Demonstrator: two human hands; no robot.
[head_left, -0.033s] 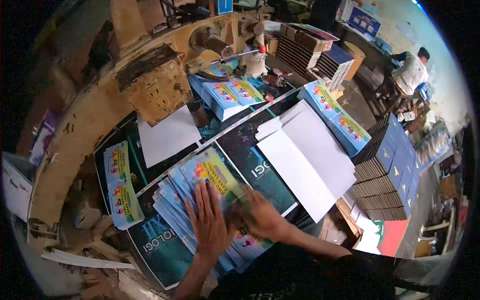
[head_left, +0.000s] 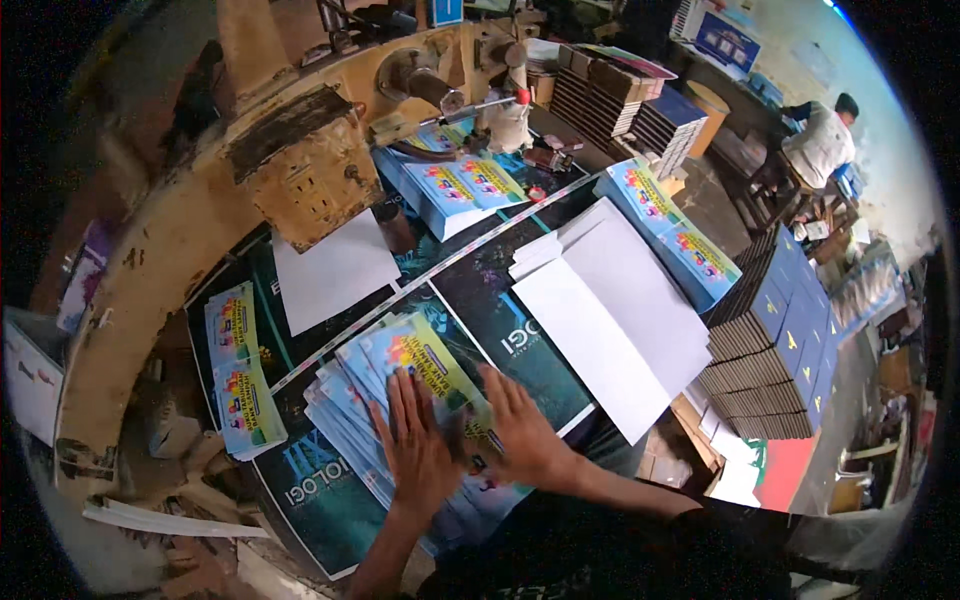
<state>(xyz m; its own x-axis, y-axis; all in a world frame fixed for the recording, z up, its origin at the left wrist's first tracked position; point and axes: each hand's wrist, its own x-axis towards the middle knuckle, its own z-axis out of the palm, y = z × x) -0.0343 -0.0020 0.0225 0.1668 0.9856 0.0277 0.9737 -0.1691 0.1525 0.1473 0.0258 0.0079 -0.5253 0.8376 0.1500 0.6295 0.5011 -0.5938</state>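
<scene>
A fanned pile of colourful printed sheets (head_left: 365, 365), blue and yellow, lies on the dark printed board (head_left: 330, 525) before me. My left hand (head_left: 415, 440) rests flat on top of the pile, fingers stretched out side by side. At the pile's right edge, my right hand (head_left: 530, 435) has its fingers extended and pointing away from me. Its thumb side is smeared by motion, and a dark blur between the two hands cannot be made out. Nothing held shows in either hand.
White sheets (head_left: 610, 330) lie to the right, beside a blue printed stack (head_left: 675, 235). More printed stacks (head_left: 445, 190) stand behind and a smaller one (head_left: 240, 375) at left. Blue-covered books (head_left: 775, 345) are piled at right. A worn tan machine (head_left: 310, 185) arches overhead; a person (head_left: 820, 145) sits far right.
My right hand has shifted slightly and its fingers look sharper than before. The left hand stays almost where it was on the pile.
</scene>
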